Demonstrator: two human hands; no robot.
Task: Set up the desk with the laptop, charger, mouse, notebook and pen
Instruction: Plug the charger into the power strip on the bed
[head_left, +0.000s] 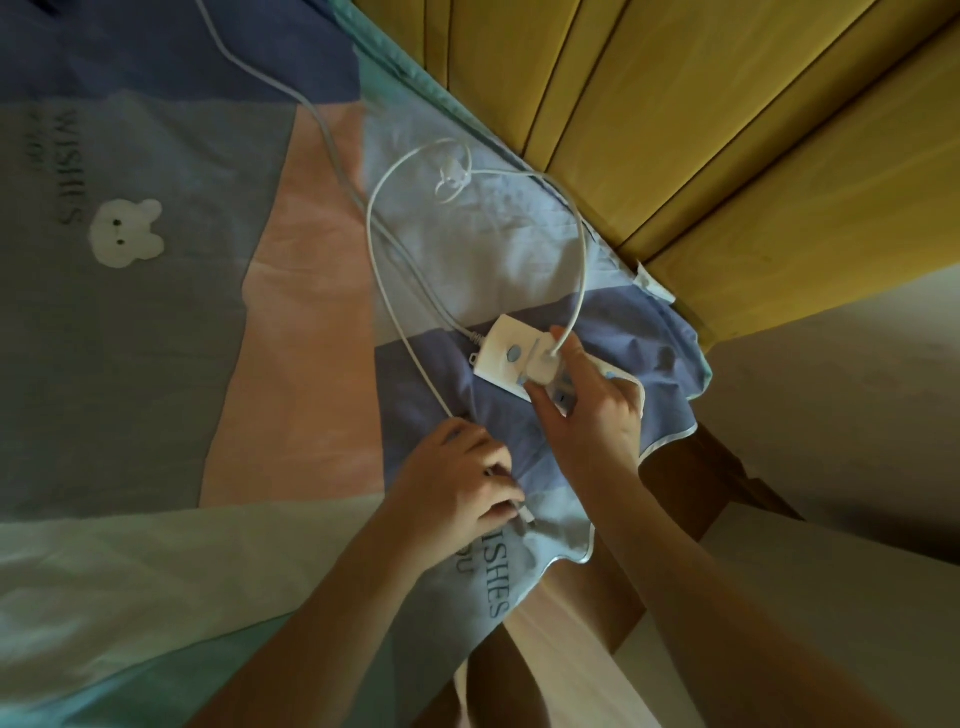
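Note:
A white power strip (506, 351) lies on the patchwork bedsheet (156, 364) near the bed's right edge. My right hand (587, 400) grips the white charger plug (543, 371) that sits in the strip. The charger's thin white cable (371, 234) loops up over the sheet and comes back down to my left hand (457, 483), which is closed around the cable's other end, its connector tip (525, 514) poking out between the fingers. No laptop, mouse, notebook or pen is in view.
A thicker grey cord (327, 135) runs from the strip to the top left across the sheet. A yellow padded headboard (701, 130) stands to the right. Pale floor (857, 415) and a brown bed frame (691, 483) lie beyond the sheet's edge.

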